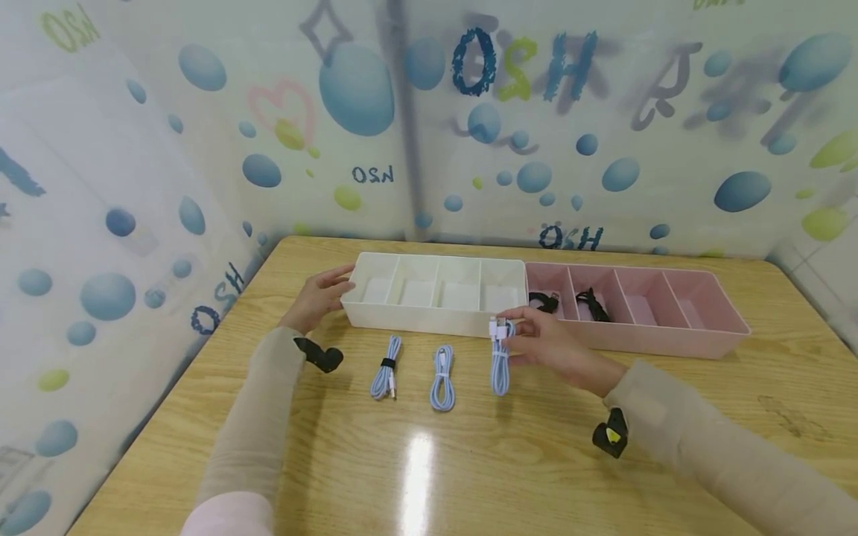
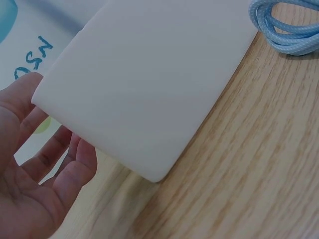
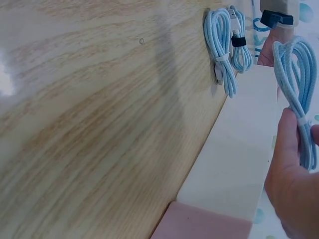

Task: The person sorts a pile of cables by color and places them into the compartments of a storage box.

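A bundled light-blue cable (image 1: pixel 500 368) is pinched in my right hand (image 1: pixel 546 346), held up in front of the white organizer box (image 1: pixel 415 316). Its white plugs point upward in the head view, and a tie goes round its middle. My left hand (image 1: pixel 318 298) is at the left end of the white box, with relaxed fingers at its rim; the left wrist view shows a fingertip (image 2: pixel 30 82) at the box's corner. Two more coiled blue cables lie on the table before the box: one with a black strap (image 1: pixel 388 364), one with a pale tie (image 1: pixel 442 378).
A pink organizer box (image 1: pixel 657 339) adjoins the white one on its right. Black cables (image 1: pixel 593 305) lie in its two left compartments. The white box's compartments show bare floors. Behind the wooden table (image 1: pixel 523 476) hangs a patterned curtain (image 1: pixel 442 164).
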`<state>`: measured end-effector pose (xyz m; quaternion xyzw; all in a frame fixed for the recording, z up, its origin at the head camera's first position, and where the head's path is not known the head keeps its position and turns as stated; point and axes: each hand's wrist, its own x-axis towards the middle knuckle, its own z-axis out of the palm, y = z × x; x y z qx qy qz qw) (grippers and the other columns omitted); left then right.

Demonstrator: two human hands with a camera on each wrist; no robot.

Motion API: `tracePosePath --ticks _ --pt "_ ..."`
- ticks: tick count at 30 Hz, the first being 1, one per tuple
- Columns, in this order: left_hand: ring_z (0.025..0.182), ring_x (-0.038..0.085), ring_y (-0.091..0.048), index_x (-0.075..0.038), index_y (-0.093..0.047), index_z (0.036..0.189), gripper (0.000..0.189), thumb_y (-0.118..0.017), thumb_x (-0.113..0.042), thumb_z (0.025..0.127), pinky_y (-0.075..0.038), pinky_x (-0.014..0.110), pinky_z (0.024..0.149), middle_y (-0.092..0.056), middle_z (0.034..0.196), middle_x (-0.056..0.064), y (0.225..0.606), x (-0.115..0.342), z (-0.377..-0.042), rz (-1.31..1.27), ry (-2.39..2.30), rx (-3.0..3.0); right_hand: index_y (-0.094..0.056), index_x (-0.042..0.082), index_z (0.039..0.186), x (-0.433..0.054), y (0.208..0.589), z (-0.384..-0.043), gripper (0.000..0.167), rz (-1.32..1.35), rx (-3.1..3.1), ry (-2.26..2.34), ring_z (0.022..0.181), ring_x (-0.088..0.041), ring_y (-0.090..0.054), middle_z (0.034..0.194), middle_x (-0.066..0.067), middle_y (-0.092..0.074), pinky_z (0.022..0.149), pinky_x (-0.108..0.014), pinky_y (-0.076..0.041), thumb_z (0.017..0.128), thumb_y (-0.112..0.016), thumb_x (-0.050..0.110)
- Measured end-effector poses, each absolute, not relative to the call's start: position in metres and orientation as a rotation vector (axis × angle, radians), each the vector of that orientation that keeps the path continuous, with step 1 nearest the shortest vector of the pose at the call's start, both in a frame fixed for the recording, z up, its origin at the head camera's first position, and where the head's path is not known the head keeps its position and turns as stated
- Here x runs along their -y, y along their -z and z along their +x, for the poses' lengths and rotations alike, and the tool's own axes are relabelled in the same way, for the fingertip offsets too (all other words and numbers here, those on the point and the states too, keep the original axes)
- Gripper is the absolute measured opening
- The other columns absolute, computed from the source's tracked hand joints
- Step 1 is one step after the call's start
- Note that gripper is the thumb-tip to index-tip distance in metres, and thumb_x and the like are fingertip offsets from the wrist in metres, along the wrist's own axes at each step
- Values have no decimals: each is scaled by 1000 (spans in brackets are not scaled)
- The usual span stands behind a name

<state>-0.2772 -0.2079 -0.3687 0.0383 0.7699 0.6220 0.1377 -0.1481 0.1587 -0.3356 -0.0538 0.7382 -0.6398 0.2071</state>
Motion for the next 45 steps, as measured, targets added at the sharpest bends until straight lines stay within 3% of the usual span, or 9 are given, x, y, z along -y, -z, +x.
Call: tracePosePath --ticks 14,22,32,45 --pt "96 12 -50 -14 -33 138 50 -50 -21 91 -46 24 75 -37 132 17 373 209 -280 112 -1821 -2230 -37 0 129 -152 326 -163 43 -135 -2121 1838 88 -18 -54 101 -17 -48 84 -45 -42 88 -51 1" --pt "95 12 -49 -14 -32 139 50 -49 -19 92 -44 29 80 -36 133 17 368 207 -278 97 -1819 -2208 -39 5 129 -154 311 -175 41 -162 -2178 1857 97 -25 -53 110 -18 -47 79 -36 -47 89 -51 5" --pt "97 13 -50 -14 -35 137 49 -50 -18 91 -45 30 80 -39 131 15 372 208 -280 87 -1830 -2214 -36 10 132 -156 298 -185 45 -155 -2222 1775 101 -25 -52 110 -17 -46 87 -40 -41 90 -53 12" --pt "102 16 -48 -15 -34 138 49 -50 -19 92 -45 29 80 -38 132 14 373 209 -280 75 -1821 -2208 -33 8 134 -160 294 -203 48 -112 -2303 1763 97 -25 -52 106 -17 -43 84 -36 -45 89 -53 11"
